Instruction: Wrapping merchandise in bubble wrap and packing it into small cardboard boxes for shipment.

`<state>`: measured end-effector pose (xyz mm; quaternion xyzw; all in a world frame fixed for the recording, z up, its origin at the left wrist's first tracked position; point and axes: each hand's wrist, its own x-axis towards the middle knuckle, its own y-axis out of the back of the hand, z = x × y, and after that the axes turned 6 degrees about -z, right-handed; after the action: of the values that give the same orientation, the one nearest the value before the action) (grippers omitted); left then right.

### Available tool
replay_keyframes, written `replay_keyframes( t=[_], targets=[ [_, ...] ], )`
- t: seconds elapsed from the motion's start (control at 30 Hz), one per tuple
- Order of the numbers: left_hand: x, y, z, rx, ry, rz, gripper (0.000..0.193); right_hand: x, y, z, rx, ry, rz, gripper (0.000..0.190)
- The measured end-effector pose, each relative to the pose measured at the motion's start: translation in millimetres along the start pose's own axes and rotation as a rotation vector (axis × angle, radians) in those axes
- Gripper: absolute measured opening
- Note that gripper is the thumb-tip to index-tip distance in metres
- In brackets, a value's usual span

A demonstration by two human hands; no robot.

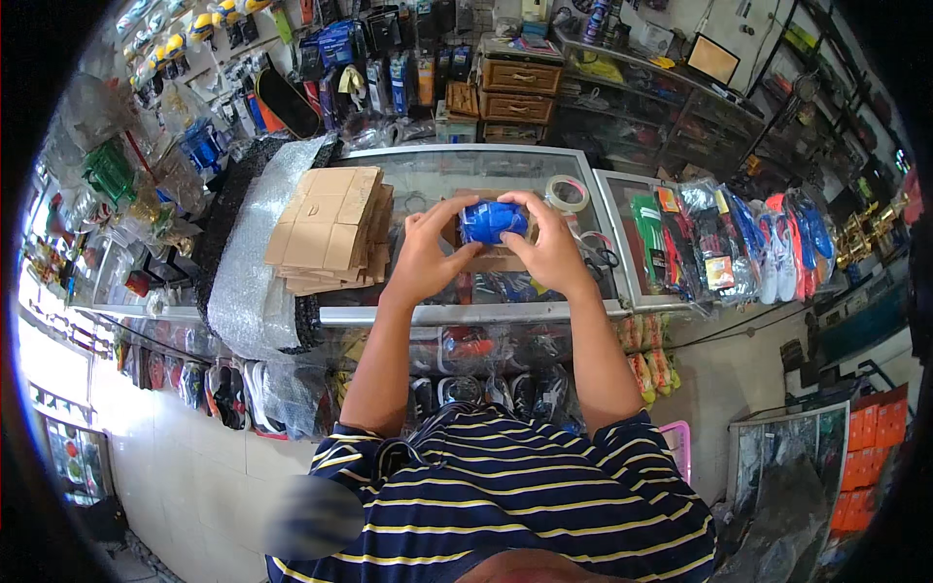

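Note:
A blue bundle in clear plastic wrap is held between my two hands above the glass counter. My left hand has its fingers and thumb against the bundle's left side. On its right side, my right hand touches it with fingers at the top and thumb at the front. Beneath the bundle lies a piece of brown cardboard, mostly covered by it and my hands. Just behind my right hand is a roll of tape, and scissors lie to the right of that hand.
Stacked flattened cardboard and a sheet of bubble wrap lie on the left of the glass counter. Plastic-wrapped sports goods cover the right section. Wooden drawers stand behind, and wrapped shoes line the counter's near side.

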<state>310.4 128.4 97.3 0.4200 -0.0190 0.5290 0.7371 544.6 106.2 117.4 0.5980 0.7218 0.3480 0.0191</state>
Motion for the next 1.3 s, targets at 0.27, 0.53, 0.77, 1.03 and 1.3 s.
replay_keyframes(
  t=[0.27,0.53,0.77,1.03,1.3],
  targets=[
    [-20.7,-50.3,-43.7,0.054,0.003,0.202,0.049,-7.2,-31.2,38.5,-0.251,-0.003,0.046,0.040],
    [-18.0,-58.9,-52.5,0.150,-0.027,0.205,0.040,-14.2,-50.1,63.3,-0.413,0.127,0.206,0.023],
    [-17.9,-58.2,-66.1,0.018,0.132,0.456,0.044,-14.1,-56.4,65.1,-0.447,0.156,0.230,0.023],
    [-16.9,-50.7,-59.4,-0.107,-0.042,0.198,0.063,-11.3,-54.0,61.9,-0.397,-0.029,0.170,0.025],
    [-11.7,-51.3,-52.2,0.047,-0.070,0.008,0.085,-27.9,-49.6,74.4,-0.491,-0.051,0.489,0.068]
  ],
)
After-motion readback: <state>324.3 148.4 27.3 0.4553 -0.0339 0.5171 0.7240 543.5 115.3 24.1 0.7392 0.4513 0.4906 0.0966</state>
